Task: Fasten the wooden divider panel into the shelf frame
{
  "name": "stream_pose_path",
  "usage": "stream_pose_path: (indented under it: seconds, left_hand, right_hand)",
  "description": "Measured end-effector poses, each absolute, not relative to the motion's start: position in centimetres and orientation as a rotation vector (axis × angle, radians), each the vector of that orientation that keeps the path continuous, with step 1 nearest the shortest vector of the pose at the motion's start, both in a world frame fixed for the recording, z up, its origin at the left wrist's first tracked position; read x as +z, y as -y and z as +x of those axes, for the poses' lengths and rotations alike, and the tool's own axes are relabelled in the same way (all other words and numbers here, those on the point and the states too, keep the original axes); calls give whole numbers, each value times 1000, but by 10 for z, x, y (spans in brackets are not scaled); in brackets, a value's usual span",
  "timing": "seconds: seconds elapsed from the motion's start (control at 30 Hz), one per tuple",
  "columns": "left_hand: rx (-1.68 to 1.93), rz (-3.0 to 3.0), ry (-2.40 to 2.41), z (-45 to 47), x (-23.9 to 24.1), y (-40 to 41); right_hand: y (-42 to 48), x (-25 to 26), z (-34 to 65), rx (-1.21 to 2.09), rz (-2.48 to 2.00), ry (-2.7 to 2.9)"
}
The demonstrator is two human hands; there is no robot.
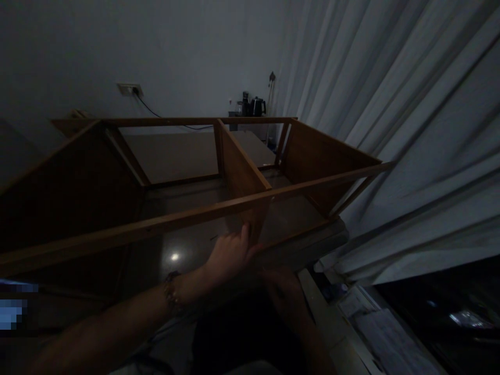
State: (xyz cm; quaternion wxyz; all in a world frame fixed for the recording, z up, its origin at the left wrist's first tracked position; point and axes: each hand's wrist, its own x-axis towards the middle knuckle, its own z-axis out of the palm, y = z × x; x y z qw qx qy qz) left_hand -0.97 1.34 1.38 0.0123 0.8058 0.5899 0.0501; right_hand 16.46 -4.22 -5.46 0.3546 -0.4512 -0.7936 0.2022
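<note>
Head view, the only feed I have, and it is very dim. I take the divider (238, 166) of the wooden frame (312, 151) as my fixed mark. The frame lies on the floor (187, 245) with its open face up, so the divider stands on edge. The front rail (156, 224) crosses over the divider's near end. I judge that this lie puts the joint between rail and divider within easy reach from above.

The left hand (230, 255) is just left of the divider's near end and below the rail. Its forefinger is raised and its thumb points toward the board. It is half open with the fingers loosely curled. The fingertips seem to touch the divider's face, and I see nothing enclosed in them. A bracelet (172, 294) sits on that wrist.

The right hand (285, 294) is nearer to me than the divider's end and a little to its right, low in the shadow. It appears knuckles-up, but I cannot tell how far it is open or whether it holds anything.

Beyond the divider's far end a kettle (257, 107) stands against the wall. A wall socket (128, 89) is up to the far left. A curtain (410, 130) hangs right of the divider, past the frame's side panel. Papers (386, 333) lie to the near right, well apart.
</note>
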Motion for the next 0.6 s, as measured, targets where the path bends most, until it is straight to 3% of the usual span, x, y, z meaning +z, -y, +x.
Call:
stream_pose_path:
  seconds: [0.6]
  left_hand:
    - [147,2509,-1860,-9,13,-13]
  right_hand:
    - [47,-62,145,1495,-1251,957]
